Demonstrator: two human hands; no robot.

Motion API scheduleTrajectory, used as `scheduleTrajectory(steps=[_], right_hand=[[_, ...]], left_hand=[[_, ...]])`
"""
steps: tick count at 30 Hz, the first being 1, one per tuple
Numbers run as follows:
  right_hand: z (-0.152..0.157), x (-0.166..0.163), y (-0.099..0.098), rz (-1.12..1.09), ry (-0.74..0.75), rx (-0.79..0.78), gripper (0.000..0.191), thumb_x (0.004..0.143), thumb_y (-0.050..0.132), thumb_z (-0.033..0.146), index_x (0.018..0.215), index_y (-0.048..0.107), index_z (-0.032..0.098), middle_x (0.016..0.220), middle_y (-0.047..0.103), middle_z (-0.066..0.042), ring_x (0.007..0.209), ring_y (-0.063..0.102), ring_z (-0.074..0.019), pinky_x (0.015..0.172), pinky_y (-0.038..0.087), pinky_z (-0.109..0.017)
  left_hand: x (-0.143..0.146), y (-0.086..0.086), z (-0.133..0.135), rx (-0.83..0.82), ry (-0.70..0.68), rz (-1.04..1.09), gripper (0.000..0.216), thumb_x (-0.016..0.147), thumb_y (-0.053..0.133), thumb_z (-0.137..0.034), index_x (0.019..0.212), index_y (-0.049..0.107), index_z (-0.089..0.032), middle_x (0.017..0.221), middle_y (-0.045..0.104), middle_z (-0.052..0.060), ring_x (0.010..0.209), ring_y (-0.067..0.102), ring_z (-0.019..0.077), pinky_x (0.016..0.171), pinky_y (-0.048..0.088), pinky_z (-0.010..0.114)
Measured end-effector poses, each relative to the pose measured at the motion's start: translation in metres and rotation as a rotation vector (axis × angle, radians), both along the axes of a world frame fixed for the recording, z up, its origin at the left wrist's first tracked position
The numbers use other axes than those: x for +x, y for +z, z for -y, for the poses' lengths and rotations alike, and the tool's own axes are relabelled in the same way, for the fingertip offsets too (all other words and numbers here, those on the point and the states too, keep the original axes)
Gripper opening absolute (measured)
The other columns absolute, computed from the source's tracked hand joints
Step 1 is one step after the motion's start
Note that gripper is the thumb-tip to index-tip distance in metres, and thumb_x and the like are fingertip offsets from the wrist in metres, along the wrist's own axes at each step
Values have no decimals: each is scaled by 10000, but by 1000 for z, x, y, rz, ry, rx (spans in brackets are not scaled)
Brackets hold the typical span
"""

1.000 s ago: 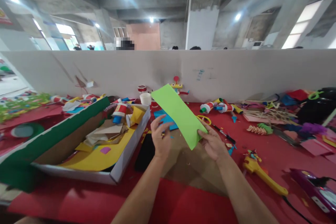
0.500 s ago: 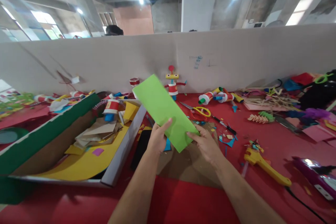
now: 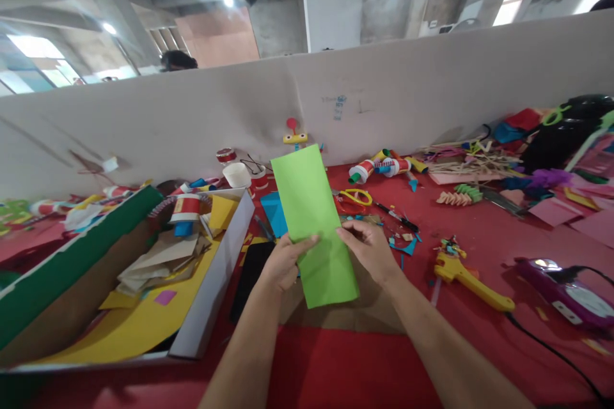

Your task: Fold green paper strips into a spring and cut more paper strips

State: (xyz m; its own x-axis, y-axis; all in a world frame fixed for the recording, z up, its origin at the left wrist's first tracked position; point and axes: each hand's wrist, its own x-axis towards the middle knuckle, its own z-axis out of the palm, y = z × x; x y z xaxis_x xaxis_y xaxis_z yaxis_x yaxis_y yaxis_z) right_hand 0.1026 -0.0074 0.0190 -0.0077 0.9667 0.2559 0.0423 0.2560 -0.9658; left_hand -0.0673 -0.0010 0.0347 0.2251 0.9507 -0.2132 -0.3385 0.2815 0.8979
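A green sheet (image 3: 307, 198) is gripped at its left edge by the left hand (image 3: 282, 265), thumb laid across the front, and pinched at its right edge by the right hand (image 3: 369, 252). Below the fingers, a brown board (image 3: 377, 316) is partly covered. Left of them, paper scraps (image 3: 160, 259) are held in a white-walled box (image 3: 215, 278); right, a yellow glue gun (image 3: 467, 278) is laid.

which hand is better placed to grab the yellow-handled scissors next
Probably the right hand: it's at the edge of the green sheet, nearer the scissors; the left hand has its thumb across the front.
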Motion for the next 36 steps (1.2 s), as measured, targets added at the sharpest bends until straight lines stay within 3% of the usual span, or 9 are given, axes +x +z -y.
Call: scheduleTrajectory(steps=[5, 13, 17, 20, 25, 30, 34, 36], right_hand=[[3, 0, 4, 125, -77, 57, 227, 765, 571, 392, 702, 642, 186, 629, 595, 4, 558, 498, -131, 512, 363, -230], [4, 2, 5, 57, -47, -4, 226, 756, 571, 392, 682, 622, 184, 581, 539, 21, 527, 446, -114, 488, 328, -222], [3, -5, -1, 27, 167, -92, 196, 756, 564, 368, 719, 617, 183, 600, 544, 30, 534, 456, -103, 500, 336, -214], [2, -8, -6, 43, 188, -109, 188, 756, 556, 357, 746, 620, 180, 634, 573, 24, 554, 480, -106, 518, 353, -217], [-1, -10, -7, 149, 4, 9, 188, 788, 520, 341, 782, 631, 190, 664, 612, 9, 596, 531, -125, 560, 386, -233], [23, 15, 6, 506, -38, 51, 193, 829, 476, 279, 927, 636, 235, 766, 671, -8, 672, 599, -149, 637, 425, -261], [66, 85, 9, 1111, -352, 24, 231, 791, 484, 160, 977, 618, 194, 975, 638, -96, 910, 570, -235, 783, 408, -351], [85, 122, 5, 1390, -483, -110, 257, 753, 543, 175, 1002, 598, 147, 961, 622, -143, 925, 551, -285, 777, 402, -390]], left_hand=[[-4, 0, -5, 36, 97, 78, 328, 600, 752, -263, 892, 663, -145, 863, 711, 78, 752, 667, 193, 733, 528, 318], [-3, -2, -3, 20, -4, -6, 349, 590, 755, -285, 885, 676, -116, 834, 711, 108, 712, 671, 219, 677, 537, 327], [-8, 0, -8, -22, 216, -39, 336, 558, 768, -263, 842, 667, -115, 734, 711, 85, 625, 665, 210, 635, 545, 333], [-13, 2, -11, 19, 340, -32, 316, 547, 771, -252, 816, 658, -133, 714, 709, 61, 616, 662, 197, 631, 548, 317], [-9, 0, -11, 64, 155, -95, 361, 558, 769, -258, 880, 656, -138, 781, 712, 74, 623, 663, 198, 600, 547, 306], [-11, -4, -18, 140, 365, -99, 364, 540, 772, -241, 872, 664, -138, 765, 710, 50, 623, 657, 171, 615, 553, 277], [-21, 0, -26, 188, 580, -1, 289, 557, 744, -148, 838, 675, -149, 768, 711, 30, 629, 658, 153, 674, 560, 282], [-25, 3, -28, 189, 644, 41, 249, 583, 719, -108, 825, 678, -147, 785, 713, 35, 636, 659, 150, 691, 561, 283]])
